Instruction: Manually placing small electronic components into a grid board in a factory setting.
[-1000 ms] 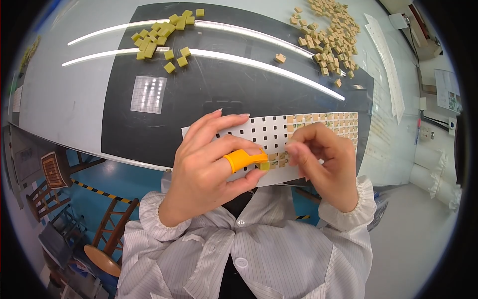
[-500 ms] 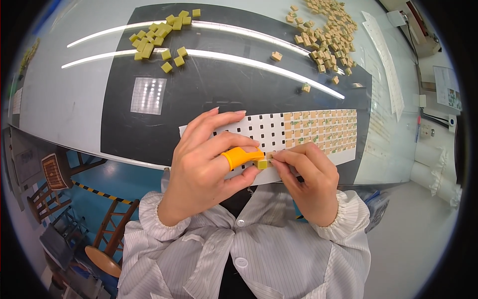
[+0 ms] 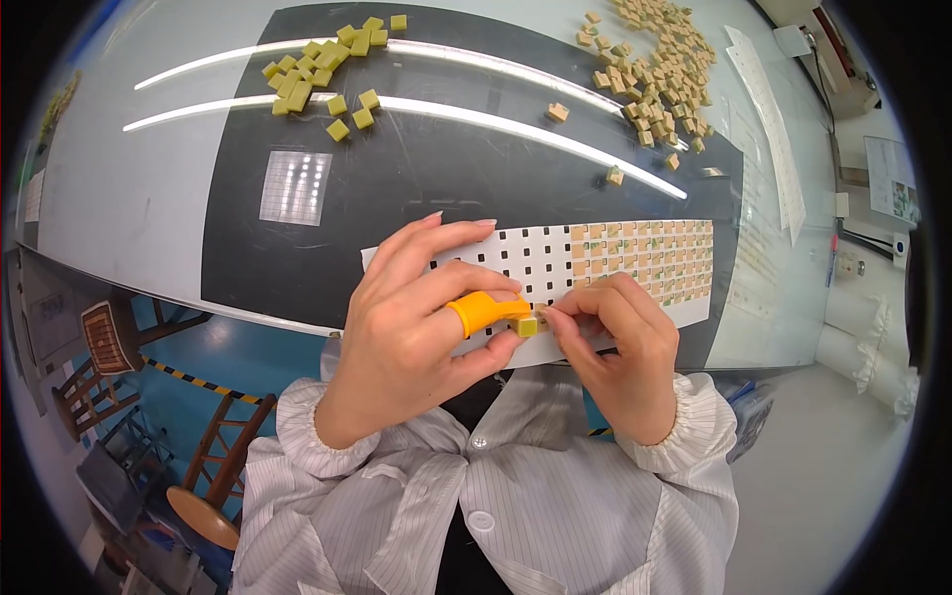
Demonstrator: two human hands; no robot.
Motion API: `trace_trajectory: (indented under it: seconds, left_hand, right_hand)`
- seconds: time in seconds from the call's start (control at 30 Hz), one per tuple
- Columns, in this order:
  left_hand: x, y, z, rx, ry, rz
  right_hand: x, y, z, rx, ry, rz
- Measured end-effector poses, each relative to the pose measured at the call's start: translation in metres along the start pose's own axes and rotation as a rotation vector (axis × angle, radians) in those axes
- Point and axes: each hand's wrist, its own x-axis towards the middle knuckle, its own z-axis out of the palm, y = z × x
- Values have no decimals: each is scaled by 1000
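Note:
My left hand (image 3: pixel 402 322) reaches over a white sheet (image 3: pixel 684 315) printed with small black squares. An orange finger sleeve (image 3: pixel 478 314) covers one of its fingers. Between that finger and the thumb it pinches a small olive-green block (image 3: pixel 527 327) just above the sheet. My right hand (image 3: pixel 625 342) is closed in a pinch right beside the block, thumb and index fingertips together at a small tan bit; what they hold is mostly hidden. Rows of tan pieces (image 3: pixel 645 260) with green marks cover the sheet's right part.
Several olive-green blocks (image 3: pixel 322 67) lie loosely at the far left of the dark mat (image 3: pixel 426 169). A large heap of small tan pieces (image 3: pixel 659 84) is at the far right, with a few strays. A small gridded clear sheet (image 3: pixel 296 188) lies left; a white strip (image 3: pixel 764 124) lies right.
The olive-green block has tilted slightly between my left fingers. My right hand has shifted a little to the right, still pinching. The whole view has moved slightly.

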Motion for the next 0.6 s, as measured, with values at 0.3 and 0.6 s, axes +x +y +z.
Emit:
trace_trajectory:
  seconds: [0.3, 0.6]
  left_hand:
    - [0, 0, 0, 14, -4, -1]
    - [1, 0, -1, 24, 4, 32]
  right_hand:
    - [16, -5, -23, 793, -290, 578]
    - [22, -7, -20, 855, -470, 708]
